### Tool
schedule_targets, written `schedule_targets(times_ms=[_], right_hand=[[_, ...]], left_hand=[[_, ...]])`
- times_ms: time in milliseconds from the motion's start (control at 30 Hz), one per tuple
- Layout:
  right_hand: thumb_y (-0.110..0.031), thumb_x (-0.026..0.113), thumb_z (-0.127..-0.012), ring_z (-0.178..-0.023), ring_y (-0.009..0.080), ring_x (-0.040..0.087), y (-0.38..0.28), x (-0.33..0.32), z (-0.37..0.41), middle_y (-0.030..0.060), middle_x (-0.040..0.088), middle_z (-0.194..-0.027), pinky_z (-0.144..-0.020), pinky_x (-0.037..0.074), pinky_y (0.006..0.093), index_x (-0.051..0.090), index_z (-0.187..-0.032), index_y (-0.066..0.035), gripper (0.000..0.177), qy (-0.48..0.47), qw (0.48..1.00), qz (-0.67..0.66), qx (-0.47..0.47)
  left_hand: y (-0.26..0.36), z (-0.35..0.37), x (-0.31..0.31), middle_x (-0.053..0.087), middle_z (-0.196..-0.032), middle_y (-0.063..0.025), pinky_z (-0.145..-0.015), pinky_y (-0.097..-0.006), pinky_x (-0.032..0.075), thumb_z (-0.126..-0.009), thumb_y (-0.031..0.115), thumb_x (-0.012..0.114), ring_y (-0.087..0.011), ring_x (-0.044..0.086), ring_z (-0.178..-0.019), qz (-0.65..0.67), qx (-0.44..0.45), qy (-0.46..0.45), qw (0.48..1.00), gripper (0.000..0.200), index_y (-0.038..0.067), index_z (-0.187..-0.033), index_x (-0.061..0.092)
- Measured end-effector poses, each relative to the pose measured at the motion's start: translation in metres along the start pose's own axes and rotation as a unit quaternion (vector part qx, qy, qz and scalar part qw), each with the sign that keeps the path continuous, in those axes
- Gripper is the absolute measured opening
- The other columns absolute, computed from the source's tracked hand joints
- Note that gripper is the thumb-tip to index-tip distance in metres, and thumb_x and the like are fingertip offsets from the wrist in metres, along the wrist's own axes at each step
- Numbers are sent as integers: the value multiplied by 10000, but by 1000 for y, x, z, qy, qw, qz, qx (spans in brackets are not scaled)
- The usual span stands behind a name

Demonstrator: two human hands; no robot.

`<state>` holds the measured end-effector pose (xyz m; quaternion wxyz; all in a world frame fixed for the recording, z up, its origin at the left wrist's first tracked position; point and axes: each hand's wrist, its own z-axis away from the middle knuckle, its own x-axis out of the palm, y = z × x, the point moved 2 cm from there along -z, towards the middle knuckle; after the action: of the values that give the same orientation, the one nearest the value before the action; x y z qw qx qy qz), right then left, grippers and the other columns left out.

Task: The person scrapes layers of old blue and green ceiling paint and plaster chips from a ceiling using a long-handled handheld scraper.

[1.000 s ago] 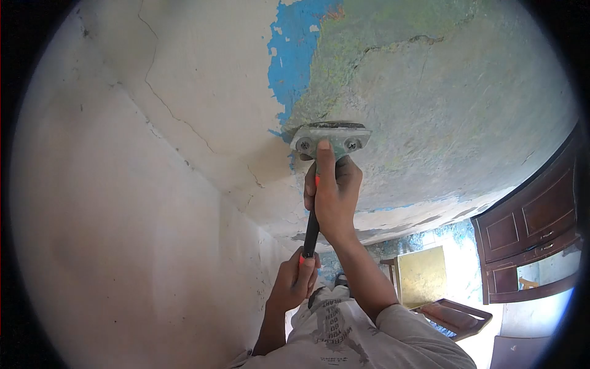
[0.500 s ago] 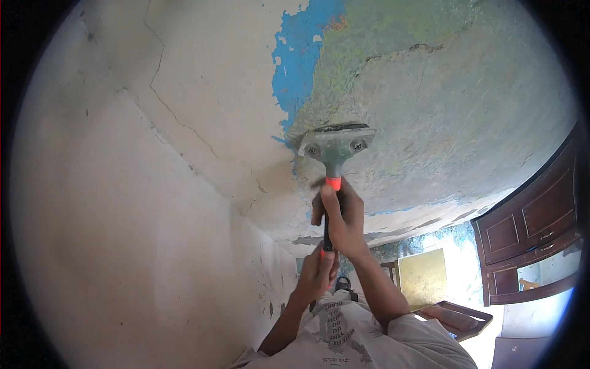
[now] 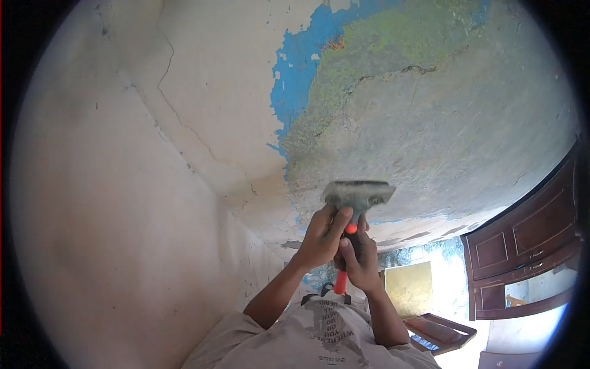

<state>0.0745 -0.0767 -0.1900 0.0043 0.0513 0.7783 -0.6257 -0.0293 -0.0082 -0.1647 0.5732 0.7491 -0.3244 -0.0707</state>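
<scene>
A wall scraper [image 3: 359, 195] with a wide metal head, two screws and a red-and-black handle is held in both hands in front of the wall [image 3: 430, 123]. My left hand [image 3: 321, 238] is closed at the neck, its thumb just under the head. Just below and to the right, my right hand [image 3: 361, 261] wraps the handle, with its red end showing beneath. The scraper's blade edge faces the grey-green scraped part of the wall and looks blurred. Blue paint [image 3: 292, 80] with ragged edges shows up and to the left of the head.
Cream-painted wall [image 3: 215, 67] with a long crack lies on the left, meeting a side wall [image 3: 123, 246] at a corner. Dark wooden cabinets [image 3: 522, 240] stand at right. A yellowish panel [image 3: 409, 289] and a wooden-framed tray-like piece [image 3: 439, 332] are low on the right.
The scraper has moved down and slightly right along the wall. My left hand has shifted from the lower handle up to the neck, and my right hand now sits below it.
</scene>
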Motion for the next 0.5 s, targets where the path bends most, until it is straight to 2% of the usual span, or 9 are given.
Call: schedule_targets(times_ms=[33,100,133,233,267,367,400,500], right_hand=[[-142,550,-1005,-605,144,622,-1,-1,1,79,635,-726,-614,514,294,365,-1415,44,486,-7,1000,-7,-2],[-145,541,-1009,-620,150,634,21,0,5,92,638,-751,-630,526,300,330,-1444,46,520,-14,999,-33,-31],[-147,537,-1011,-628,153,640,27,1,9,99,639,-764,-638,532,303,312,-1458,48,537,-17,998,-45,-45],[-159,524,-1016,-643,155,644,26,-2,23,94,640,-780,-638,533,311,292,-1474,29,547,-28,998,-53,-21],[-194,517,-1026,-606,136,619,28,-4,27,75,626,-750,-600,522,301,336,-1453,27,514,-33,998,-56,5],[-229,511,-1036,-551,106,577,32,-10,37,59,601,-713,-542,498,287,365,-1461,36,521,-33,999,-18,23],[-236,510,-1037,-537,99,564,28,-8,38,49,591,-694,-527,488,282,360,-1475,36,537,-20,1000,-8,20],[-247,507,-1039,-505,82,539,19,0,42,24,567,-646,-493,466,271,331,-1517,32,580,10,1000,19,8]], left_hand=[[3,-8,3,614,-906,-78,-682,-283,499,-1084,388,406,-140,606,-758,22,2,15,1000,440,-28,-1119,547],[10,-24,4,572,-852,-65,-596,-289,512,-1080,467,378,-167,612,-637,67,0,43,997,511,-23,-1128,518],[25,-30,14,478,-766,-23,-446,-251,405,-1081,479,357,-111,480,-487,97,5,52,994,505,-8,-1094,491],[31,-36,14,478,-766,-1,-408,-228,323,-1076,500,356,-64,392,-457,178,-17,65,982,518,2,-1101,496],[30,-38,14,441,-732,28,-399,-214,245,-1060,539,372,-35,309,-449,163,-17,99,982,537,18,-1094,497],[35,-45,7,419,-710,40,-406,-207,226,-1037,585,394,-27,286,-452,154,23,120,980,569,29,-1087,498],[39,-45,10,385,-680,53,-404,-204,211,-1021,616,401,-20,274,-453,169,5,131,977,593,34,-1056,507],[39,-47,10,370,-635,59,-390,-212,228,-1059,566,345,-24,304,-444,169,5,109,980,554,35,-1040,500]])
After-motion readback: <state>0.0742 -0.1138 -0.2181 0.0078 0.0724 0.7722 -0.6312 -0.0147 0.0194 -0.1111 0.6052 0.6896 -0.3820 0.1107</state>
